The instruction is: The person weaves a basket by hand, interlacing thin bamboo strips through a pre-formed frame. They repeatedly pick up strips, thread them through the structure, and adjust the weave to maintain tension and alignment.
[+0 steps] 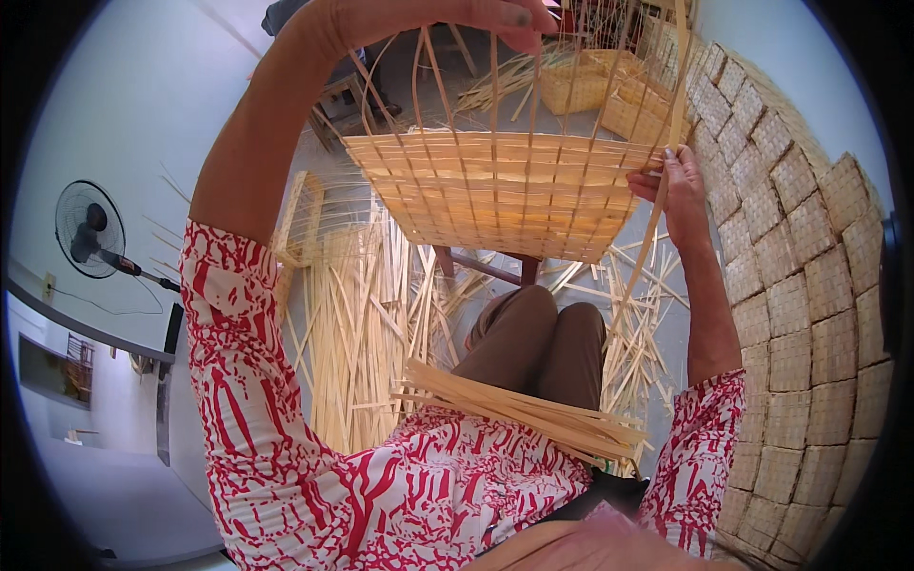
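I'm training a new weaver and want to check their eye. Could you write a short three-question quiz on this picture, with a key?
1. True or false: the right hand is at the lower edge of the basket.
2. On which side of the picture is the fan?
3. What lies across the lap? A) the fan; B) strips; C) the basket.

Key: 1. False, upper right corner. 2. Left. 3. B.

Black fan (90, 228) is positioned before a white wall (162, 124); a wall outlet (49, 284) sits below the fan. Grey floor (677, 328) extends right of it; farther right rises a pale, brightly lit wall (790, 67).
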Demonstrator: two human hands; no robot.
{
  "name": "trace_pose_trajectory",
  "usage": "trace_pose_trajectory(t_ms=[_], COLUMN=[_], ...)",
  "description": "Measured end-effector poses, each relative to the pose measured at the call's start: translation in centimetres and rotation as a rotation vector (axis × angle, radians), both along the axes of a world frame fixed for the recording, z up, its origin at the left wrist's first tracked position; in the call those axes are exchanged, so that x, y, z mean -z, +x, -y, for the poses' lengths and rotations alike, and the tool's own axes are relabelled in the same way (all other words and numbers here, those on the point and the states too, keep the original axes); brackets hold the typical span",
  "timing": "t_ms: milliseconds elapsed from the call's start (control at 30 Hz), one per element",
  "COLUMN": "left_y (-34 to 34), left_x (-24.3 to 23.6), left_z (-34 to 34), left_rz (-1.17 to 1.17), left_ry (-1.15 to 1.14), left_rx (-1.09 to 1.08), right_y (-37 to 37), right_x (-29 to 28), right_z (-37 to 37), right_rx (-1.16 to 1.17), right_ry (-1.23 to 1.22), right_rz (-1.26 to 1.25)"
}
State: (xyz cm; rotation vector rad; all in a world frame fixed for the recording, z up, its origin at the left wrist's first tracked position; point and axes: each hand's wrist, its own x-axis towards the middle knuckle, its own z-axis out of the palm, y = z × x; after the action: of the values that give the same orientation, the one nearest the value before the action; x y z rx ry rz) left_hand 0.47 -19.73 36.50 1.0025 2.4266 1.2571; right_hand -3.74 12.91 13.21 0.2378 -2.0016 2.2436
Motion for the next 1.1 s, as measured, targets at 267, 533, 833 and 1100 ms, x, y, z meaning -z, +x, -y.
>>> trace_pose_trajectory(t_ms=[267, 533, 833, 1100], left_y=[-6.3, -3.1, -5.8, -3.3], left_x=[2.0, -1.8, 0.7, 2.6], left_z=[-1.9, -3.1, -8.6, -7.1], left_rz=[0.106, 0.126, -0.203, -0.433], left_ry=[-0.013, -0.066, -0.422, -0.289], left_rx=[0.098, 0.336, 0.171, 0.197], right_y=[0.3, 0.6, 2.2, 1.7], right_x=[0.4, 0.2, -0.2, -0.2], right_z=[0.5, 1.2, 1.9, 2.9], right_rx=[0.008, 0.0, 0.027, 0.011], right_ry=[-0.058, -0.03, -0.034, -0.02], right_rz=[-0.033, -0.07, -0.089, -0.096])
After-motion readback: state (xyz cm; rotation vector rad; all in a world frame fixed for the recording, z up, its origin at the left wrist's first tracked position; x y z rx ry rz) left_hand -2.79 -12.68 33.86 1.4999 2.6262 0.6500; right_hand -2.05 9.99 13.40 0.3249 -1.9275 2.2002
